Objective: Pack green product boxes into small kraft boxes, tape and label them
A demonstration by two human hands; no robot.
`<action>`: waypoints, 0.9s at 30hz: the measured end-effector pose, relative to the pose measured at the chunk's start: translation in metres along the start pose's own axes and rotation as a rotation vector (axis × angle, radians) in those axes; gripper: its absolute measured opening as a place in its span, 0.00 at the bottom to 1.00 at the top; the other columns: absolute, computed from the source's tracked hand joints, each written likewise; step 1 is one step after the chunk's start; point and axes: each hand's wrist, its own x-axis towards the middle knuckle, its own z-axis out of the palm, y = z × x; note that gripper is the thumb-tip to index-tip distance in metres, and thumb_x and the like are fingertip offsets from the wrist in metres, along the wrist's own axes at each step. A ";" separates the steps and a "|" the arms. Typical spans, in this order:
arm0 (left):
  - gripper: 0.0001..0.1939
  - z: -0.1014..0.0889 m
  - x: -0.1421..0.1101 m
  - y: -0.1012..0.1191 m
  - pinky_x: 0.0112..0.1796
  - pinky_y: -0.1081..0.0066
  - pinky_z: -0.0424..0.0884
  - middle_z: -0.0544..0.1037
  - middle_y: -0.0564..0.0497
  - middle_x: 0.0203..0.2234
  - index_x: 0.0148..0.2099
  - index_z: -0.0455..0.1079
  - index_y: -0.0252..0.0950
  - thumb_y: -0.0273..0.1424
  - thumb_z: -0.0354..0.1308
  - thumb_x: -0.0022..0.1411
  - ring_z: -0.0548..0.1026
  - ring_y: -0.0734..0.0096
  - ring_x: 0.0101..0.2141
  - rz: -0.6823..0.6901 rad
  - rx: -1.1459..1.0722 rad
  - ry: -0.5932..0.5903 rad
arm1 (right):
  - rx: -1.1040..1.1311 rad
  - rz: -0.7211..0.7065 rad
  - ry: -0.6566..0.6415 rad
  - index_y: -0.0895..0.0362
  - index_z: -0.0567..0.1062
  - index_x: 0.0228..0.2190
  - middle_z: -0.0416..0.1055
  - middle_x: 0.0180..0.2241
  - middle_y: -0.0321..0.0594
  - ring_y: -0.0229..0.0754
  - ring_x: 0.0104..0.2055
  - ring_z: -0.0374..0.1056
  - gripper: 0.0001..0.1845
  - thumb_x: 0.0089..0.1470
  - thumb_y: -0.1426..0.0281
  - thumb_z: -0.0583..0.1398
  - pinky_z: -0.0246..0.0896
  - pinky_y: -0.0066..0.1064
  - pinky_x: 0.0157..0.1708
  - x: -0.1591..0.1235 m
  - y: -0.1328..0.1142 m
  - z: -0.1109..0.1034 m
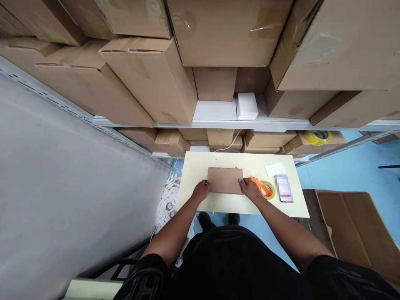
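A flat brown cardboard piece (225,179) lies on a small pale yellow table (218,204). My left hand (201,191) grips its left edge with the fingers curled. My right hand (249,188) grips its right edge, fingers closed on the cardboard. Just right of my right hand lies an orange-handled tool (261,186) over a roll of yellow tape (269,190).
A white paper (275,169) and a blurred packet (283,188) lie at the table's right. Shelves stacked with cardboard boxes (156,79) stand behind. An open carton (353,225) sits on the floor at right, white scraps (167,204) at left, another tape roll (318,136) on a box.
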 end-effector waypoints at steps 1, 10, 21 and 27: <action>0.24 -0.001 -0.003 -0.002 0.43 0.61 0.72 0.83 0.41 0.38 0.43 0.77 0.35 0.47 0.47 0.72 0.81 0.53 0.42 0.003 -0.005 -0.006 | -0.002 -0.030 0.044 0.57 0.76 0.43 0.77 0.40 0.47 0.48 0.45 0.72 0.25 0.70 0.54 0.47 0.61 0.33 0.44 -0.004 0.009 0.000; 0.14 -0.019 -0.048 -0.031 0.50 0.61 0.73 0.83 0.46 0.43 0.46 0.76 0.38 0.39 0.53 0.68 0.80 0.59 0.46 0.027 -0.152 0.136 | -0.386 0.123 0.189 0.60 0.72 0.51 0.74 0.49 0.58 0.61 0.59 0.64 0.24 0.63 0.55 0.58 0.59 0.46 0.50 -0.028 0.098 0.021; 0.13 -0.020 -0.079 0.063 0.46 0.64 0.75 0.79 0.47 0.41 0.46 0.77 0.39 0.37 0.53 0.69 0.77 0.64 0.41 0.496 -0.085 -0.022 | 0.001 0.135 0.205 0.57 0.74 0.44 0.77 0.41 0.50 0.54 0.46 0.72 0.23 0.63 0.51 0.55 0.63 0.40 0.44 -0.053 0.101 0.005; 0.21 0.003 -0.041 0.133 0.55 0.59 0.72 0.77 0.41 0.54 0.58 0.75 0.36 0.39 0.58 0.66 0.75 0.56 0.53 0.651 -0.078 -0.197 | 0.448 -0.087 0.163 0.53 0.75 0.42 0.78 0.40 0.43 0.52 0.44 0.73 0.24 0.57 0.46 0.59 0.67 0.36 0.42 -0.105 0.075 -0.012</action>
